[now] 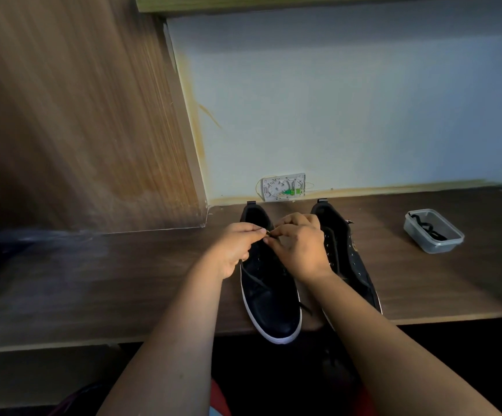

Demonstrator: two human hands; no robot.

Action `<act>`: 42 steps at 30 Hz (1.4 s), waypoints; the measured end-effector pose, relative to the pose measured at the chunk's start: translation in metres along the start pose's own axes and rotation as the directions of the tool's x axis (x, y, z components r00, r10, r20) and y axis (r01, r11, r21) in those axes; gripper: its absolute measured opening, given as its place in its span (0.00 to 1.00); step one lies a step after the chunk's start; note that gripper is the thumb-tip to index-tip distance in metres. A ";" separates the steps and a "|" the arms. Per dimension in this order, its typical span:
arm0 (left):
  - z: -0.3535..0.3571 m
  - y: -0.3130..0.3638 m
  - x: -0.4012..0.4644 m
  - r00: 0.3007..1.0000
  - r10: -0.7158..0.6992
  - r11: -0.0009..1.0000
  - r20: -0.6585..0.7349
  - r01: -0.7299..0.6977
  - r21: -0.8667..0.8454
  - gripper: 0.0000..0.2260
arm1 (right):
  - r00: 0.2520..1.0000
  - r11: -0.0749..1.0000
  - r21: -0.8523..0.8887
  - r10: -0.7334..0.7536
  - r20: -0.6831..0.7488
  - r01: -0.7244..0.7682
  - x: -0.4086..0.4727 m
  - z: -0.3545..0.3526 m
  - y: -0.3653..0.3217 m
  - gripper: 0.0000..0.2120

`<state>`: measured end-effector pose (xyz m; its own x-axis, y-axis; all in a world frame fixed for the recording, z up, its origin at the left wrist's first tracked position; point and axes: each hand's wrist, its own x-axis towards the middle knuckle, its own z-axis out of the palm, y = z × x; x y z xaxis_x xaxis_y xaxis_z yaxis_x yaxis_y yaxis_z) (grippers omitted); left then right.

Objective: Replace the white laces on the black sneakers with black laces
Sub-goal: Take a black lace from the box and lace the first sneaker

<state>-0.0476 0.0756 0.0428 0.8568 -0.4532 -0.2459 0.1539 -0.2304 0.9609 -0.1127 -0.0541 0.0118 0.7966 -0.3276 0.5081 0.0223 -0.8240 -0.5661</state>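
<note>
Two black sneakers with white soles stand side by side on the dark wooden desk (123, 280), toes toward me. Over the left sneaker (269, 307) my left hand (237, 249) and my right hand (299, 246) meet, both pinching the tip of a black lace (251, 276) above the upper eyelets. That lace runs down from my left hand across the shoe's tongue, and a loose end pokes out at its right side. My right forearm covers part of the right sneaker (349, 256), whose eyelets show with no lace that I can see.
A clear plastic container (433, 232) holding a black lace sits on the desk at the right. A white wall socket plate (282, 187) is behind the shoes. A wooden panel (78, 115) rises at the left. The desk's front edge runs just under the shoe toes.
</note>
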 end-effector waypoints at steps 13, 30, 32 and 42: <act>-0.026 -0.025 0.028 0.896 0.361 0.791 -0.258 -0.147 0.594 0.05 | 0.969 0.859 -0.499 0.017 0.246 0.112 0.000 -0.025 0.018 0.09; -0.009 -0.018 0.017 0.861 0.508 0.539 0.017 -0.333 0.774 0.11 | 0.747 0.936 -0.275 0.343 0.570 -0.220 -0.001 -0.028 0.018 0.06; -0.005 -0.023 0.019 0.857 0.515 0.530 0.010 -0.327 0.782 0.10 | 0.734 0.930 -0.292 0.357 0.577 -0.223 -0.001 -0.028 0.018 0.06; -0.007 -0.027 0.020 0.814 0.579 0.520 0.051 -0.417 0.745 0.07 | 0.800 0.368 0.742 0.472 0.370 -0.560 0.018 -0.047 0.014 0.08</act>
<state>-0.0315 0.0789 0.0126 0.7614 -0.5457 0.3500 -0.6438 -0.5728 0.5074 -0.1269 -0.0934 0.0432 0.8714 -0.4802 -0.1007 0.0103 0.2230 -0.9748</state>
